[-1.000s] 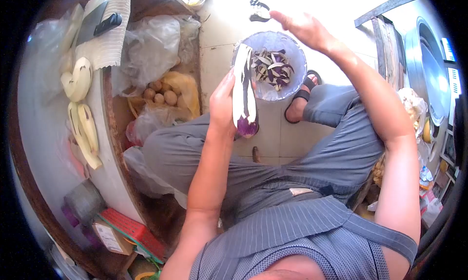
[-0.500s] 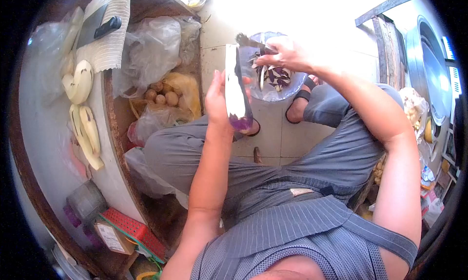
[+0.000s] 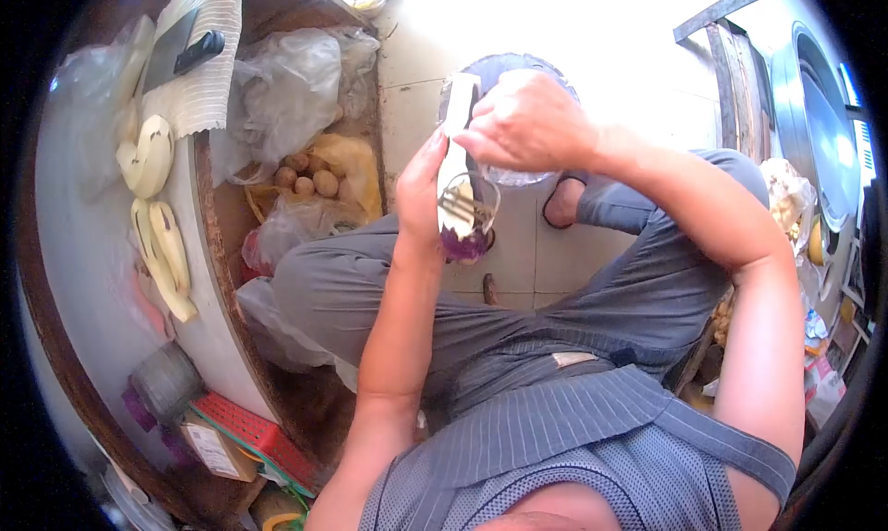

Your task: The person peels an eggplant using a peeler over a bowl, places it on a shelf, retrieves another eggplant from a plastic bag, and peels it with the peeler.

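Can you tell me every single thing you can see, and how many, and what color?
Part-peeled eggplant: one, white and purple, in the left hand
Peeler: one, colour unclear, against the eggplant
Bowl: one, bluish, behind the right hand
Peeled vegetables: several, pale, on the left
Knife: one, black handle, on the ridged sheet
Ridged sheet: one, whitish, upper left
Plastic bags: several, clear, left
Round things: at least four, brown, in a yellow bag
Basket: one, red, lower left
Box: one, brown, beside the basket
Basins: count unclear, bluish grey, right
Hands: left, right
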{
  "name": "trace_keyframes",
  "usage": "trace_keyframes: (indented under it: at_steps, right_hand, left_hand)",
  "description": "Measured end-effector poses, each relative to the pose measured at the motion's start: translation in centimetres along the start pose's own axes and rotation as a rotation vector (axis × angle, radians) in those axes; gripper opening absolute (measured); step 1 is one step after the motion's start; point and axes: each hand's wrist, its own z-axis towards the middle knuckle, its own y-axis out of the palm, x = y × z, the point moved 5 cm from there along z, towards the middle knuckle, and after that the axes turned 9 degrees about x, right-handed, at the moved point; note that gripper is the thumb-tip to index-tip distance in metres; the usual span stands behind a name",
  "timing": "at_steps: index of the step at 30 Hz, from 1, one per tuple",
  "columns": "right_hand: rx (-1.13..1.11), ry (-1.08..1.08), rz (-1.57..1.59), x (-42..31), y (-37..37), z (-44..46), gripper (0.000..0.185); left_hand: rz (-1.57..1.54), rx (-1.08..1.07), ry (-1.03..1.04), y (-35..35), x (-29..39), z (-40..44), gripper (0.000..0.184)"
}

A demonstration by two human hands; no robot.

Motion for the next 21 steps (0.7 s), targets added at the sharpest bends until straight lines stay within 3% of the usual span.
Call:
trace_keyframes:
  at_steps: [2,4,5,9,11,13,15,16,17,18,19,21]
  right_hand:
    - [0.12,-0.059,0.032,1.2,0.0,-0.1,0.039]
    - [0.198,-0.034,-0.155,2.6,-0.5,-0.3,0.039]
    - [0.05,0.039,-0.23,4.3,-0.6,-0.5,0.035]
    - [0.122,0.0,-0.266,6.8,-1.4,-1.0,0.029]
    - [-0.025,-0.018,-0.554,8.5,-0.4,-2.0,0.031]
    - [-0.051,0.049,-0.631,11.7,-1.3,-3.3,0.027]
    - [-0.076,0.109,-0.702,13.8,-1.4,-3.8,0.025]
    - [0.025,0.449,-0.371,15.4,-1.9,-4.2,0.031]
    - [0.123,0.772,-0.024,16.9,-1.9,-5.1,0.051]
    - [0.118,0.769,-0.023,15.8,-1.7,-4.7,0.051]
    - [0.117,0.762,0.242,13.4,-1.1,-3.7,0.058]
    - [0.019,0.76,0.468,8.7,0.3,-2.4,0.064]
  left_hand:
    - [-0.062,-0.017,-0.022,0.2,-0.2,0.1,0.032]
    - [-0.025,-0.037,-0.046,0.4,-0.4,-0.3,0.033]
    - [0.011,-0.052,-0.072,0.5,-0.4,-0.8,0.033]
    - [0.017,-0.02,-0.089,1.5,-0.3,-1.5,0.037]
    - [-0.004,-0.018,-0.096,1.3,-0.2,-1.5,0.039]
    - [-0.1,-0.092,-0.191,0.9,-0.3,-1.5,0.043]
    - [-0.07,-0.086,-0.158,0.9,0.0,-1.5,0.045]
    - [-0.038,-0.08,-0.13,1.0,0.2,-1.5,0.047]
    - [-0.042,-0.079,-0.129,1.0,0.1,-1.3,0.047]
    - [-0.031,-0.052,-0.11,0.8,0.1,-1.1,0.047]
    - [-0.018,-0.026,-0.088,0.6,0.1,-0.8,0.048]
    - [-0.003,0.001,-0.091,1.0,0.0,-0.9,0.047]
